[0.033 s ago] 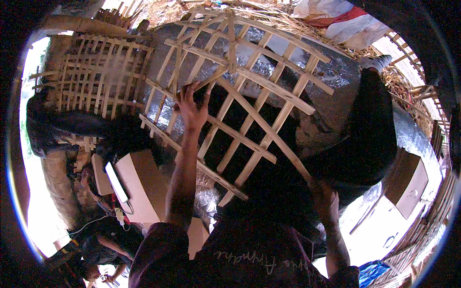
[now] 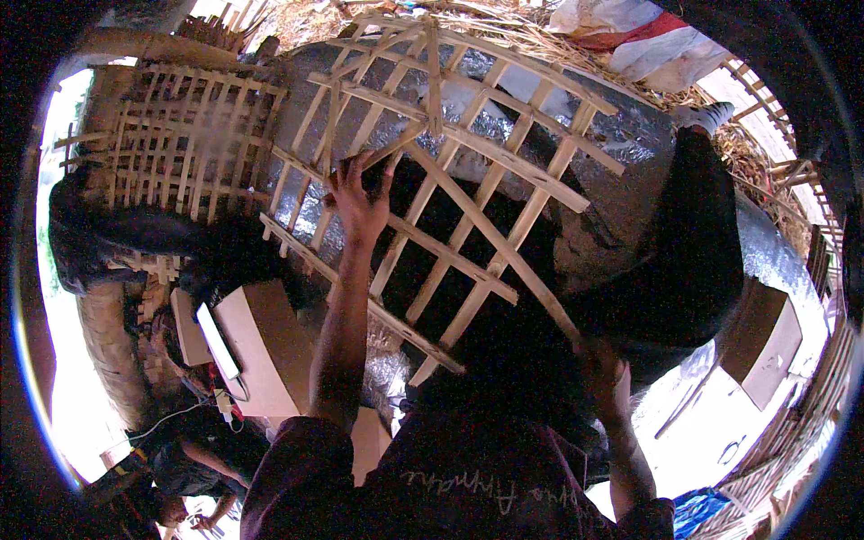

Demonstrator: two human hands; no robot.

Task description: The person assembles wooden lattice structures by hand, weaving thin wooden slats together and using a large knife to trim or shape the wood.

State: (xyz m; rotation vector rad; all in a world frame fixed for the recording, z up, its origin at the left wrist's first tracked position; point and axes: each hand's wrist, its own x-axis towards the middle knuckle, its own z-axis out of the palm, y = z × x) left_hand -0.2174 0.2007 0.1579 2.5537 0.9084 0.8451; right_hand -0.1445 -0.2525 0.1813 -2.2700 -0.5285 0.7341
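An open lattice of pale bamboo strips (image 2: 515,167) lies slanted across my lap, in front of me. My left hand (image 2: 360,205) rests at its left part with fingers spread among the strips, touching them. One long bamboo strip (image 2: 499,245) runs diagonally over the others, from near the lattice's middle down to the right. Its lower end is in my right hand (image 2: 605,364), whose fingers are closed round it, dark in shadow. Several shorter strip ends stick out along the lattice's edges.
Another woven lattice (image 2: 193,135) stands at the far left, by a person in dark clothes. Cardboard boxes (image 2: 261,346) sit at left, another box (image 2: 760,346) at right. Silvery sheeting (image 2: 639,135) spreads under the lattice. Straw and a white-and-red sack (image 2: 630,40) lie at the back.
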